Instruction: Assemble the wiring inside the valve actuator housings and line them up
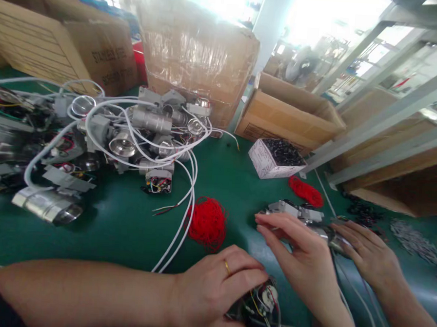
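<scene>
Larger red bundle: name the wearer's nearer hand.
Left: the left hand is by the near edge of the red bundle. Two other hands lie farther right; which, if either, is the wearer's is unclear.

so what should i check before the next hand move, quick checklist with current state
1. Left hand on the dark part: ok, fingers rest over it.
2. Dark part closed up: not ok, coloured wires show in its open end.
3. White cables neatly coiled: not ok, they loop loosely over the metal units.
4. Small box upright: ok, it stands open with black pieces inside.
5. Grip on the grey-and-silver unit: cannot tell, two hands hide much of it.
</scene>
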`<act>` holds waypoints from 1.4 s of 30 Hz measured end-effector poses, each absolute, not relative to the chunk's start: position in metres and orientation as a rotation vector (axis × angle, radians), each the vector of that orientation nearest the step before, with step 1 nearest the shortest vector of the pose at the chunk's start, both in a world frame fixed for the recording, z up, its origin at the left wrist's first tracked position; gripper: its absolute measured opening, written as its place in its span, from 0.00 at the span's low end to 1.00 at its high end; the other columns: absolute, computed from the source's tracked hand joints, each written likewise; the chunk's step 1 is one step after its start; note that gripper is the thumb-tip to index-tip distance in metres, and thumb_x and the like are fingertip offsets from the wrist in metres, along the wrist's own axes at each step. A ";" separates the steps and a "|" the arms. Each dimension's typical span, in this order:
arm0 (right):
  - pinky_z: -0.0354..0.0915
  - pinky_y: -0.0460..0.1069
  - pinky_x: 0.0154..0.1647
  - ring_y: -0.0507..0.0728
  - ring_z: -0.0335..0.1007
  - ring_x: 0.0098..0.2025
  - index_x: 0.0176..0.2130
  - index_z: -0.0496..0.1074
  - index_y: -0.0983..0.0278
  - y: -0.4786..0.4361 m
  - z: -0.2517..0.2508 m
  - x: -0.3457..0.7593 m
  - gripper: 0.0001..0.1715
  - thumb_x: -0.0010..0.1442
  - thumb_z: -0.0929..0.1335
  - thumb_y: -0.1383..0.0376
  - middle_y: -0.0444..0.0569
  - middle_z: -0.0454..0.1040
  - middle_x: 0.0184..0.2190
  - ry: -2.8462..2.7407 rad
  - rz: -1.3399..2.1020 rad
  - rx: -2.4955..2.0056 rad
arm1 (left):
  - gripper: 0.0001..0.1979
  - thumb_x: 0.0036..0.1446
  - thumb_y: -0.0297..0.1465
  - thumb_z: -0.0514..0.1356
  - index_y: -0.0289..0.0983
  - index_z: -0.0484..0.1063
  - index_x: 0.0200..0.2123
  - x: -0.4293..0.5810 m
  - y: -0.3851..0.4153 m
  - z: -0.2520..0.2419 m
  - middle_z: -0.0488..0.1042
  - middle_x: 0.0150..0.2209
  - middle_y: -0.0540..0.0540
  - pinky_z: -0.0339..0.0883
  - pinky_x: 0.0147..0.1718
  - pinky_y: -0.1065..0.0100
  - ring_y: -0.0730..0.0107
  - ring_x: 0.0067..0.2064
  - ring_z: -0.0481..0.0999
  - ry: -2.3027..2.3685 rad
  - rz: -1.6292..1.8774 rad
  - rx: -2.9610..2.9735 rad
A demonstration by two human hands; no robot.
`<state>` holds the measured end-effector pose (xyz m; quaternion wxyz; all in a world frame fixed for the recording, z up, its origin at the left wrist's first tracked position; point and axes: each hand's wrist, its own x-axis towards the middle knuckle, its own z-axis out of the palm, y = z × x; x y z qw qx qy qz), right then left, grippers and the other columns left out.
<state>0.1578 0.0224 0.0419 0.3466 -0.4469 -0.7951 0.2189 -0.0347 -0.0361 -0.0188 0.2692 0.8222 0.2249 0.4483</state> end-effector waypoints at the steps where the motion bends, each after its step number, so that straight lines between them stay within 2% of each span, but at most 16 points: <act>1: 0.74 0.47 0.32 0.54 0.76 0.34 0.44 0.80 0.61 0.032 0.040 0.148 0.10 0.64 0.70 0.71 0.48 0.79 0.37 -2.135 0.594 -1.100 | 0.33 0.62 0.40 0.65 0.32 0.58 0.62 -0.034 -0.036 -0.022 0.75 0.51 0.32 0.75 0.50 0.56 0.51 0.50 0.76 0.599 1.239 2.219; 3: 0.73 0.48 0.35 0.54 0.74 0.35 0.44 0.80 0.61 0.047 0.038 0.128 0.11 0.64 0.70 0.73 0.48 0.77 0.38 -2.285 0.661 -0.997 | 0.34 0.63 0.42 0.64 0.31 0.56 0.63 -0.034 -0.035 -0.027 0.75 0.51 0.32 0.76 0.50 0.55 0.51 0.50 0.76 0.596 1.263 2.218; 7: 0.71 0.52 0.44 0.57 0.72 0.43 0.43 0.80 0.61 0.065 0.040 0.099 0.13 0.63 0.70 0.76 0.49 0.74 0.39 -2.564 0.727 -0.828 | 0.34 0.61 0.44 0.65 0.32 0.59 0.62 -0.034 -0.033 -0.033 0.75 0.50 0.33 0.75 0.51 0.56 0.51 0.49 0.77 0.588 1.253 2.192; 9: 0.69 0.52 0.44 0.57 0.70 0.42 0.41 0.80 0.62 0.070 0.042 0.090 0.13 0.62 0.71 0.78 0.48 0.73 0.38 -2.673 0.703 -0.764 | 0.34 0.60 0.45 0.66 0.31 0.60 0.61 -0.034 -0.032 -0.035 0.76 0.49 0.33 0.75 0.51 0.56 0.51 0.48 0.77 0.580 1.260 2.185; 13: 0.66 0.52 0.43 0.57 0.67 0.41 0.34 0.78 0.65 0.076 0.048 0.081 0.06 0.61 0.73 0.75 0.47 0.71 0.35 -2.762 0.746 -0.742 | 0.36 0.58 0.46 0.67 0.33 0.60 0.62 -0.033 -0.032 -0.038 0.76 0.51 0.33 0.73 0.54 0.55 0.51 0.50 0.76 0.591 1.253 2.148; 18: 0.64 0.51 0.43 0.57 0.65 0.42 0.36 0.79 0.64 0.076 0.055 0.077 0.09 0.61 0.73 0.77 0.48 0.71 0.37 -2.851 0.717 -0.708 | 0.34 0.58 0.46 0.67 0.32 0.64 0.59 -0.030 -0.032 -0.041 0.76 0.50 0.34 0.72 0.54 0.57 0.52 0.49 0.77 0.591 1.257 2.106; 20: 0.64 0.52 0.43 0.57 0.65 0.42 0.33 0.78 0.65 0.074 0.056 0.077 0.05 0.60 0.75 0.74 0.48 0.70 0.36 -2.882 0.717 -0.776 | 0.32 0.58 0.46 0.67 0.32 0.65 0.58 -0.029 -0.032 -0.041 0.77 0.50 0.34 0.72 0.54 0.58 0.53 0.49 0.77 0.599 1.267 2.082; 22: 0.64 0.53 0.44 0.58 0.66 0.41 0.30 0.76 0.66 0.071 0.054 0.078 0.08 0.57 0.77 0.71 0.47 0.70 0.35 -2.887 0.700 -0.958 | 0.31 0.58 0.45 0.67 0.33 0.66 0.58 -0.029 -0.031 -0.041 0.77 0.51 0.35 0.72 0.54 0.59 0.53 0.50 0.77 0.596 1.268 2.066; 24: 0.63 0.53 0.44 0.58 0.66 0.41 0.28 0.74 0.66 0.069 0.053 0.080 0.10 0.56 0.76 0.75 0.46 0.70 0.33 -2.862 0.742 -1.103 | 0.31 0.58 0.45 0.67 0.32 0.67 0.57 -0.029 -0.031 -0.039 0.77 0.50 0.35 0.72 0.55 0.59 0.54 0.50 0.77 0.591 1.277 2.057; 26: 0.63 0.51 0.43 0.56 0.67 0.39 0.26 0.72 0.65 0.070 0.053 0.083 0.13 0.55 0.72 0.80 0.44 0.70 0.31 -2.782 0.866 -1.126 | 0.31 0.58 0.47 0.67 0.32 0.68 0.56 -0.029 -0.030 -0.038 0.78 0.49 0.35 0.73 0.54 0.59 0.54 0.49 0.77 0.594 1.294 2.036; 28: 0.63 0.49 0.40 0.53 0.67 0.36 0.26 0.71 0.64 0.071 0.057 0.085 0.14 0.55 0.70 0.80 0.42 0.70 0.30 -2.651 0.951 -1.098 | 0.32 0.58 0.49 0.67 0.32 0.70 0.56 -0.030 -0.028 -0.037 0.78 0.48 0.35 0.73 0.53 0.59 0.53 0.49 0.77 0.606 1.294 1.989; 32: 0.61 0.47 0.34 0.52 0.67 0.32 0.29 0.73 0.63 0.075 0.070 0.087 0.09 0.58 0.69 0.75 0.41 0.73 0.28 -2.534 0.942 -1.172 | 0.33 0.54 0.51 0.69 0.34 0.71 0.54 -0.030 -0.024 -0.037 0.78 0.49 0.36 0.73 0.53 0.58 0.53 0.50 0.77 0.652 1.252 1.883; 36: 0.60 0.47 0.32 0.52 0.67 0.30 0.26 0.76 0.64 0.075 0.064 0.082 0.08 0.56 0.75 0.68 0.43 0.74 0.27 -2.712 1.022 -1.324 | 0.33 0.55 0.52 0.68 0.33 0.72 0.54 -0.030 -0.026 -0.037 0.78 0.48 0.35 0.73 0.52 0.57 0.53 0.49 0.78 0.654 1.258 1.916; 42: 0.59 0.46 0.32 0.51 0.67 0.29 0.23 0.75 0.65 0.073 0.053 0.077 0.12 0.51 0.71 0.79 0.41 0.73 0.25 -2.751 1.057 -1.283 | 0.33 0.56 0.50 0.68 0.33 0.71 0.55 -0.032 -0.028 -0.036 0.78 0.49 0.35 0.73 0.53 0.58 0.54 0.49 0.77 0.609 1.231 1.994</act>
